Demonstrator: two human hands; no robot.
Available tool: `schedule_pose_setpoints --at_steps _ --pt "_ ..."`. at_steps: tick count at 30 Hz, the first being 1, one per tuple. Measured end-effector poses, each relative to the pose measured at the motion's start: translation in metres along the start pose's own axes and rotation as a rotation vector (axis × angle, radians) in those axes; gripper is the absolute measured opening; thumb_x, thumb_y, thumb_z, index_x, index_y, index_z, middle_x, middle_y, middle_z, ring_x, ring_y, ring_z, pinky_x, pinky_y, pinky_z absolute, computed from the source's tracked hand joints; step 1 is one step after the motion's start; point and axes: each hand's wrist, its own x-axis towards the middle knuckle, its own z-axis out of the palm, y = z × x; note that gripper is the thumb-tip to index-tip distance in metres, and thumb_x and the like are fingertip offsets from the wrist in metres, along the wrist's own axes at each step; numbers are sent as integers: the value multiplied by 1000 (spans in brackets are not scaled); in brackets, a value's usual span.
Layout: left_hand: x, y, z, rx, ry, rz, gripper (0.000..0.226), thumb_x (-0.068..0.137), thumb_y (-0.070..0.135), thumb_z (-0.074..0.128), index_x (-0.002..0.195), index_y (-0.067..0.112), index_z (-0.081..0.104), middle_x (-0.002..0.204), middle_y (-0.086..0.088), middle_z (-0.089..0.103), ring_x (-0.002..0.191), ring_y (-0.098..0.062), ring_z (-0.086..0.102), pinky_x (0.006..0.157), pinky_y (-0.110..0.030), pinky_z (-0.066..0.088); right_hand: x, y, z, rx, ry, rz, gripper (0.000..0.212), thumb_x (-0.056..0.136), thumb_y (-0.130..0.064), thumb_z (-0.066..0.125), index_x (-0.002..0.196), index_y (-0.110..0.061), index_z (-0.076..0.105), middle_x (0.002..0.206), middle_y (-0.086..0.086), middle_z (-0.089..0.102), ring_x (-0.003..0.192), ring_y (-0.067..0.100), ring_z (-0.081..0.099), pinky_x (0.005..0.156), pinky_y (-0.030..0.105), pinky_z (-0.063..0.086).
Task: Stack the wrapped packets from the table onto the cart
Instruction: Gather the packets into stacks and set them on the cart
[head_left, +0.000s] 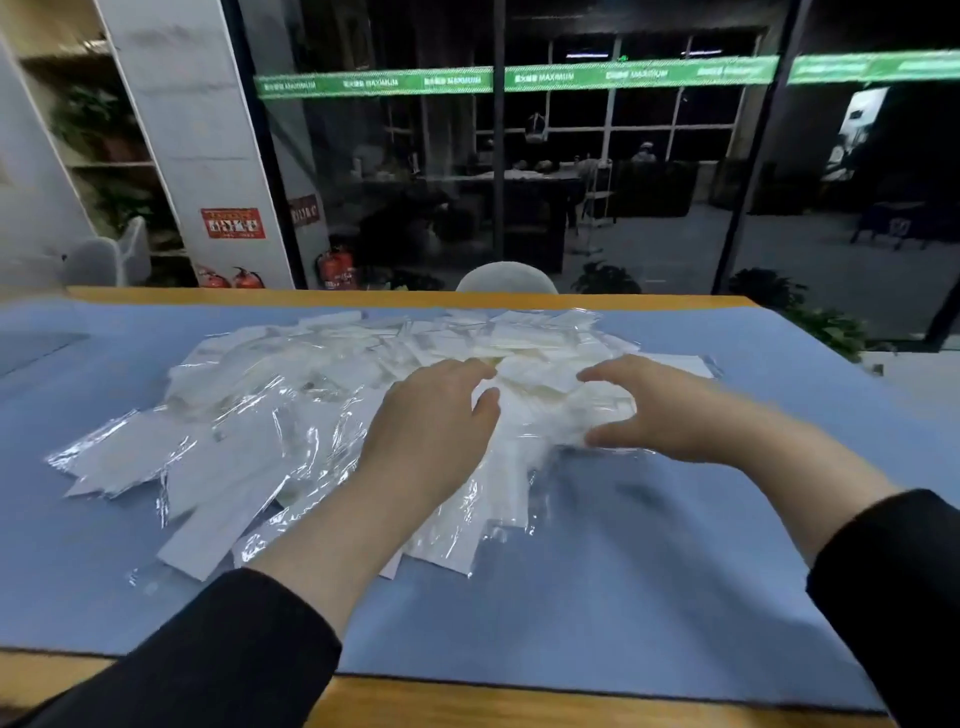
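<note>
A broad loose heap of white packets in clear wrapping (291, 415) covers the middle of the blue table mat (623, 597). My left hand (436, 415) reaches over the heap's centre, fingers bent slightly and spread, thumb out to the right. My right hand (654, 410) faces it from the right side of the heap, fingers and thumb spread in a wide C around a small clump of packets (545, 400). Neither hand plainly grips anything. No cart is in view.
The mat lies on a wooden table (467, 701) whose far edge runs in front of a dark glass wall (519, 182). A white chair back (506, 278) shows behind the table. Fire extinguishers (337, 267) stand by the pillar at left.
</note>
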Motion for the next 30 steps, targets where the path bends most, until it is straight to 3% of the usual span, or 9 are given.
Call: schedule_pose_setpoints --at_steps 4,12,18,21,24,27,30 --pt "32 14 16 -33 -30 49 38 106 35 42 142 30 53 144 8 55 131 -19 48 110 -37 36 34 24 2 -47 -103 46 108 74 -58 81 158 -42 15 164 -17 15 151 12 19 117 35 27" --pt "67 4 43 -93 35 -57 41 104 26 44 145 33 50 142 5 58 126 -23 54 105 -40 42 79 26 28 6 -84 -72 121 64 -72 80 157 -47 8 165 -24 7 152 5 11 123 37 19" --pt "67 1 41 -201 114 -74 39 104 24 45 140 34 54 138 9 60 118 -21 56 99 -39 46 109 22 43 19 -17 16 118 66 -78 72 157 -45 4 166 -23 5 152 8 15 121 41 23" --pt "69 -4 42 -259 149 -101 39 103 22 44 138 34 56 134 9 62 116 -21 57 97 -40 47 117 17 44 -93 14 47 105 75 -77 64 157 -45 7 165 -17 18 152 19 19 121 48 23" --pt "69 -6 42 -300 187 -88 39 102 20 45 137 32 58 132 9 63 118 -19 56 99 -39 46 121 8 44 -170 60 51 79 86 -72 53 154 -44 24 158 -12 35 144 25 32 115 49 32" --pt "71 -9 43 -326 232 -67 38 101 19 46 135 29 60 130 8 65 120 -17 57 98 -38 47 120 1 47 -261 196 13 48 94 -55 51 139 -39 46 136 -6 57 122 26 53 95 42 47" --pt "72 -11 43 -361 312 -38 36 100 18 47 130 27 64 126 9 67 117 -15 58 96 -37 48 115 -1 46 -291 315 -6 18 97 -27 48 111 -34 55 105 -2 67 100 31 61 70 36 45"
